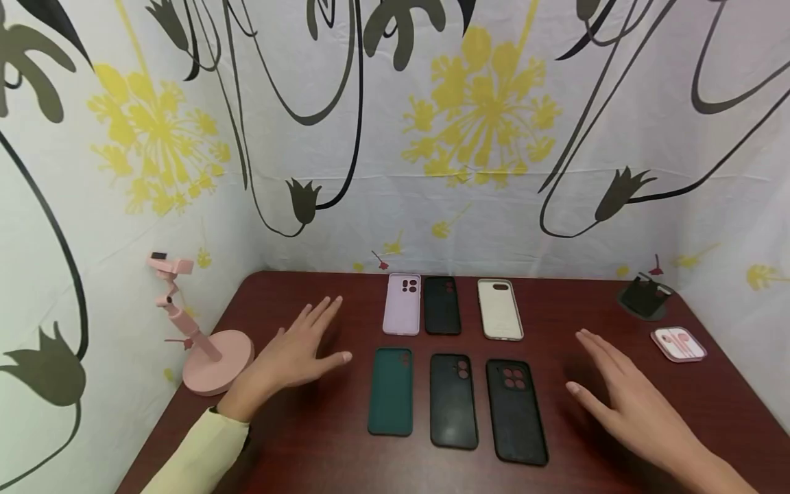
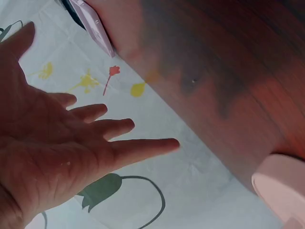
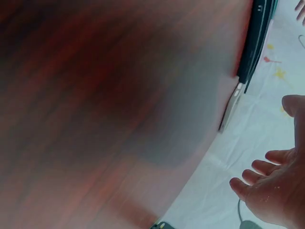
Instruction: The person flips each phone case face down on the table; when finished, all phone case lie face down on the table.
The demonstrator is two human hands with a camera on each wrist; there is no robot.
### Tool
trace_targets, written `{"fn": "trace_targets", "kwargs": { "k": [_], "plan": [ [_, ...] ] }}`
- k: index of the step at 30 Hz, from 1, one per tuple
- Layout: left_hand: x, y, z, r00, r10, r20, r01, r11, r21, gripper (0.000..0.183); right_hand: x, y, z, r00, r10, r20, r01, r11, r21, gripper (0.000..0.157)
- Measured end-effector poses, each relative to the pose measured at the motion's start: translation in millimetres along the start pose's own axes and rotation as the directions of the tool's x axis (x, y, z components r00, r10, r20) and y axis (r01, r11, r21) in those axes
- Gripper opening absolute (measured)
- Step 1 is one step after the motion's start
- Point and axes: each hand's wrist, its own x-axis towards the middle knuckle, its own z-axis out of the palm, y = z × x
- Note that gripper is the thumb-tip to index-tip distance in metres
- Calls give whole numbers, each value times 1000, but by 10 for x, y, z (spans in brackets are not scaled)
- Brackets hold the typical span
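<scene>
Several phone cases lie in two rows on the dark red table. The back row has a lilac case [image 1: 400, 312], a black case [image 1: 441, 309] and a cream case [image 1: 500, 312]. In front of them are a green case [image 1: 391, 394], a dark grey case [image 1: 453, 405] and a larger black case [image 1: 517, 415]. My left hand [image 1: 296, 353], fingers straight and spread, hovers left of the cases and holds nothing. On their right my right hand [image 1: 636, 401] holds nothing either, its fingers extended and thumb apart. Both palms show bare in the wrist views.
A pink folding stand [image 1: 216, 360] with a round base stands at the table's left edge, close to my left forearm. Toward the back right are a black stand [image 1: 644, 298] and a white case with pink earphones [image 1: 679, 344]. Patterned cloth [image 1: 370, 137] hangs behind the table.
</scene>
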Motion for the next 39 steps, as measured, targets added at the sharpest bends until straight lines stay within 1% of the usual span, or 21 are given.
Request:
{"fn": "trace_targets", "kwargs": {
  "k": [3,7,12,15,18,22,24,27,30,32,33,35,37,39],
  "plan": [
    [58,8,11,1000,16,-13,-17,998,-62,96,61,-91,27,1000,-12,-8,12,1000,5,88],
    [150,13,32,999,36,-22,-39,989,-140,91,137,-203,55,1000,-30,1,30,999,24,85],
    [272,31,24,1000,27,-6,-28,970,-242,88,243,-306,93,999,-49,20,48,997,57,81],
    [337,36,24,1000,24,11,-19,953,-303,87,328,-368,133,998,-56,34,53,995,85,79],
    [418,26,44,999,17,31,-4,925,-379,84,428,-457,185,997,-67,46,61,990,126,76],
    [538,20,70,998,8,62,23,878,-478,81,577,-607,280,995,-88,56,76,980,183,72],
    [595,23,69,996,3,85,43,846,-532,78,657,-688,331,993,-100,65,83,972,218,71],
    [685,3,50,994,4,114,67,785,-616,76,787,-819,415,990,-113,84,84,953,292,68],
    [786,-22,35,988,2,153,105,714,-692,72,923,-937,492,984,-130,123,71,914,399,64],
    [846,-46,39,984,3,179,129,679,-723,70,1016,-1015,545,978,-126,167,29,872,489,61],
    [870,-52,43,981,5,194,142,661,-737,69,1062,-1055,565,973,-125,193,1,841,541,60],
    [916,-58,50,975,16,223,165,626,-762,69,1156,-1139,601,963,-122,241,-62,769,636,59],
    [969,-63,61,967,29,252,187,589,-786,69,1236,-1228,629,949,-99,300,-155,681,715,62],
    [1025,-56,65,959,40,279,211,557,-804,70,1318,-1306,655,933,-85,348,-233,592,771,68]
  ]
}}
